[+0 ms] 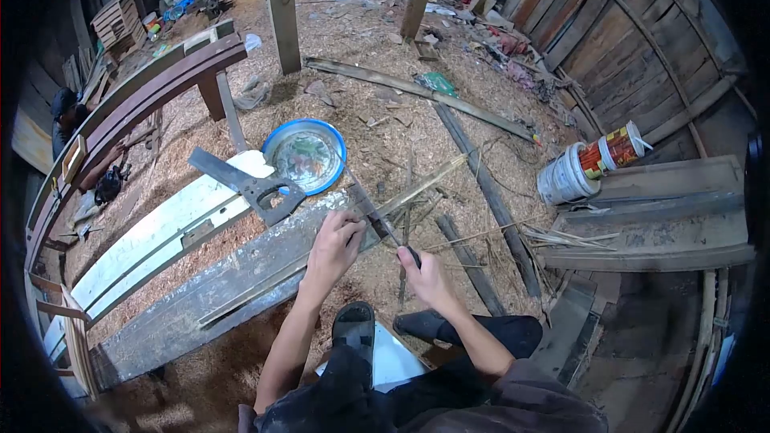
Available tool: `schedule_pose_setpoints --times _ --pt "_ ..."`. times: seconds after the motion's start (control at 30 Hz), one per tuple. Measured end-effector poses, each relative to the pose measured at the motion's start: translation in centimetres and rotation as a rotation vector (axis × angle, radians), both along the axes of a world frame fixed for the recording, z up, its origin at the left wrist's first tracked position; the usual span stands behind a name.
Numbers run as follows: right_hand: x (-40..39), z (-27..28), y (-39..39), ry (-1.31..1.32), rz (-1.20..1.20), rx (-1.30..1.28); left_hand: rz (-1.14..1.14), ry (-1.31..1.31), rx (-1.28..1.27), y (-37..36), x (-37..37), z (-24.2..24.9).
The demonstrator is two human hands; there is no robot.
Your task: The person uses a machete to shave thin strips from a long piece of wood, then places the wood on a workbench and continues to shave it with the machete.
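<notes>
My right hand (425, 277) is closed round the dark handle of a long knife (375, 210), whose blade points up and left. The blade lies across a thin wooden strip (421, 186) near the end of a worn plank (192, 297). My left hand (333, 244) presses the strip on the plank with bent fingers, left of the blade. Beside the plank, a handsaw (249, 184) rests over a white board (160, 228). Behind them sits a blue-rimmed basin (305, 156).
White buckets (569, 172) stand on a wooden bench (658, 220) at right. Beams (481, 184) lie on the shavings-covered floor. A wooden post (282, 12) rises behind the basin. Curved wooden frames (136, 104) stand at left, with another person (68, 112) crouching beyond them.
</notes>
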State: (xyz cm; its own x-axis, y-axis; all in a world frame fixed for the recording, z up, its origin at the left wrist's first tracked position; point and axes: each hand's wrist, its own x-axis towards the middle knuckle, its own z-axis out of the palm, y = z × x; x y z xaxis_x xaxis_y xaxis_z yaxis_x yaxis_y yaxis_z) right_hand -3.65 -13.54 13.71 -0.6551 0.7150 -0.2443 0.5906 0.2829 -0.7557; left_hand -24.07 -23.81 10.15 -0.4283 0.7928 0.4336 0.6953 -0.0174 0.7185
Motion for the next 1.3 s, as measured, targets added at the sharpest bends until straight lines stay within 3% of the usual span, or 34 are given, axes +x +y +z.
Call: schedule_pose_setpoints --times 0.17,0.4,0.6,0.7,0.83,0.9,1.2,1.3 --pt "0.4 1.7 -0.6 0.18 -0.012 0.017 -0.01 0.002 0.026 0.0 -0.1 -0.3" --pt "-0.9 -0.9 0.4 0.057 -0.031 0.06 0.012 0.046 0.026 0.4 -0.5 0.0" --pt "0.1 -1.1 0.9 0.033 -0.028 -0.245 0.01 0.032 0.033 0.1 0.0 0.2" --pt "0.3 -2.3 1.0 0.143 0.038 -0.145 0.01 0.027 0.032 0.0 -0.2 0.1" --pt "0.6 -2.4 1.0 0.099 0.011 -0.164 0.01 0.031 0.031 0.0 -0.1 0.2" --pt "0.5 -2.4 1.1 0.197 -0.035 -0.314 0.004 0.02 0.028 0.0 -0.2 -0.2" --pt "1.5 1.1 0.2 0.338 -0.049 -0.207 -0.009 -0.004 0.029 0.4 0.0 -0.4" --pt "1.3 -0.5 0.4 0.283 -0.016 -0.101 0.0 0.0 0.024 0.2 0.1 -0.1"
